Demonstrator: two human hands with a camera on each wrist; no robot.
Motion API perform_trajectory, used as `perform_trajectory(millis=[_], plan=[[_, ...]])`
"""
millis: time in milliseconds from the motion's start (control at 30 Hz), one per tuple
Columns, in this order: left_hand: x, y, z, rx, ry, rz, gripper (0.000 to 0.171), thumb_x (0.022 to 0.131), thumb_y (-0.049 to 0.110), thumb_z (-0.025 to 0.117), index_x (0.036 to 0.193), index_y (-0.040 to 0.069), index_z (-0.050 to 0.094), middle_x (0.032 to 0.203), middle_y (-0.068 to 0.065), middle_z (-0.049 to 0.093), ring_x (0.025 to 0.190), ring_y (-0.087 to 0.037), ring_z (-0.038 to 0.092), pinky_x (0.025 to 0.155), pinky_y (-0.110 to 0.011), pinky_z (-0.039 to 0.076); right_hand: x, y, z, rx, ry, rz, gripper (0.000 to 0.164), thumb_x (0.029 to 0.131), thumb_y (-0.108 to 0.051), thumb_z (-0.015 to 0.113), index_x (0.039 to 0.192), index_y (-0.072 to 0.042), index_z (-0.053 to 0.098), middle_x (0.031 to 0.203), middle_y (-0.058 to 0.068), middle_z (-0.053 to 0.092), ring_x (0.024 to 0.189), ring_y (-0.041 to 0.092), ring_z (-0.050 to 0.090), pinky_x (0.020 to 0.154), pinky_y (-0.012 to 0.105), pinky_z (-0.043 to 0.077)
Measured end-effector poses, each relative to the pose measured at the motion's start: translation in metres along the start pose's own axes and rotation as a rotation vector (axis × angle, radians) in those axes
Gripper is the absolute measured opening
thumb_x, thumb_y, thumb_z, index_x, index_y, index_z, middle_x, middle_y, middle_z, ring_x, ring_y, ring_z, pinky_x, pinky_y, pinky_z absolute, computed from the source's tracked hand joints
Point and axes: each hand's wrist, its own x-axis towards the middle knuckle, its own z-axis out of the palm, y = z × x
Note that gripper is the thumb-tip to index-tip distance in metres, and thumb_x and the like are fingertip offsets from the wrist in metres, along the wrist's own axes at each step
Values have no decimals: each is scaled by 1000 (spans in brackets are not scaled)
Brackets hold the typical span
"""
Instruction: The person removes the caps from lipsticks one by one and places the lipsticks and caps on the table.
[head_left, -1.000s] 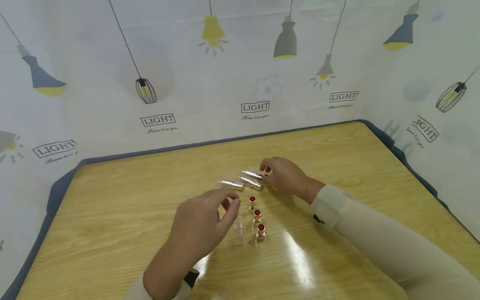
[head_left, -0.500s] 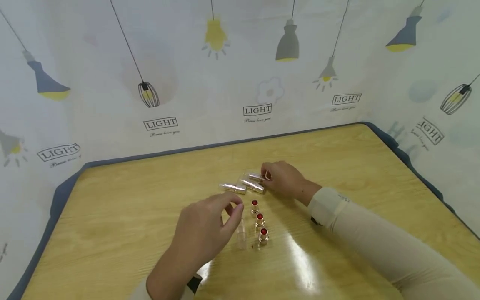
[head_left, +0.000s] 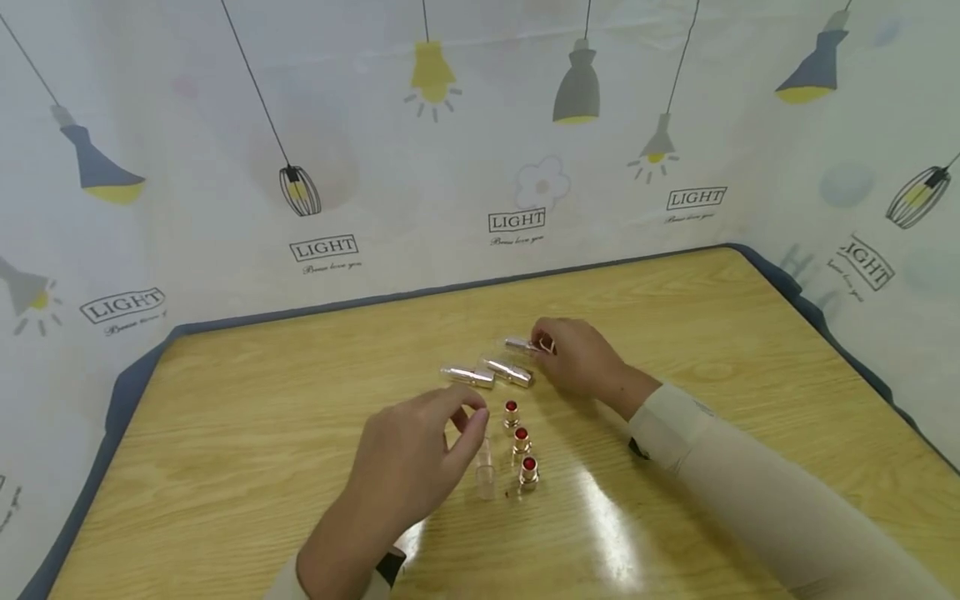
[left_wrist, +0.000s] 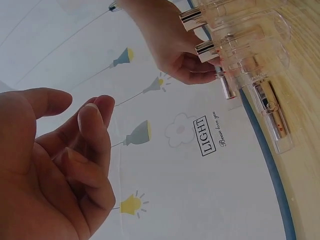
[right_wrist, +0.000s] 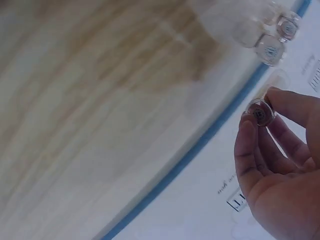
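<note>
My right hand (head_left: 581, 354) pinches the end of a silver lipstick tube with a clear cap (head_left: 517, 342); in the right wrist view the round base (right_wrist: 260, 112) shows between thumb and fingers. Two more capped lipsticks, one (head_left: 508, 372) close to that hand and one (head_left: 468, 377) further left, lie on the table. My left hand (head_left: 412, 446) hovers with loosely bent fingers, holding nothing, as the left wrist view confirms. Just right of it, three uncapped lipsticks with red tips, the nearest one (head_left: 528, 471) included, stand upright in a row. Clear caps (head_left: 486, 482) stand beside them, partly hidden by the left hand.
The wooden table (head_left: 300, 383) reaches to a dark blue edge strip (head_left: 360, 302) at the back. A pale wall cloth (head_left: 420, 183) printed with lamps rises behind it and along the sides. A tiny red speck lies near the closest standing lipstick.
My right hand has taken hold of the rearmost lying lipstick and drawn it slightly right, away from the one beside it. The left hand stays nearly still. The head view has tilted a little.
</note>
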Motion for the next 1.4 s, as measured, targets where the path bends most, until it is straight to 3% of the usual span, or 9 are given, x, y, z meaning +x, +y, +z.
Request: perform_trajectory(millis=[267, 467, 667, 800, 1100, 1400], plan=[[2, 0, 4, -1, -14, 1, 8, 96, 30, 64, 95, 27, 71, 78, 16, 70, 50, 7, 45, 44, -15, 32, -43, -13, -15, 55, 165, -150, 14, 92, -15, 73, 104, -12, 68, 95, 0, 69, 86, 14, 63, 75, 31, 55], [2, 3, 5, 18, 18, 13, 10, 94, 30, 68, 101, 24, 72, 87, 12, 72, 49, 4, 45, 43, -15, 31, -83, -30, -18, 70, 274, -293, 17, 89, -13, 76, 105, -13, 69, 96, -4, 69, 86, 8, 61, 71, 30, 55], [0, 5, 2, 53, 20, 25, 40, 86, 42, 77, 119, 22, 66, 105, 6, 69, 46, 1, 35, 41, -15, 29, -111, -43, -14, 120, 393, -446, 27, 81, -6, 82, 104, -13, 70, 97, -6, 68, 87, 7, 60, 70, 24, 53], [-2, 4, 3, 52, 24, 47, 49, 80, 46, 82, 121, 22, 67, 111, 6, 68, 45, 0, 32, 42, -15, 28, -118, -49, -11, 150, 406, -515, 32, 78, -2, 83, 104, -14, 69, 97, -7, 68, 87, 8, 58, 72, 23, 52], [-5, 0, 6, 55, 45, 110, 38, 75, 46, 86, 104, 24, 74, 93, 10, 74, 48, 2, 35, 44, -13, 28, -126, -58, -7, 156, 380, -559, 36, 77, -3, 84, 107, -17, 69, 97, -8, 68, 90, 8, 60, 77, 26, 55], [-4, 3, 6, 30, 26, 137, 29, 76, 40, 87, 97, 24, 74, 88, 11, 73, 48, 4, 40, 45, -12, 29, -126, -60, -10, 76, 358, -501, 37, 77, -15, 87, 111, -15, 71, 95, -8, 68, 91, 8, 60, 76, 27, 55]])
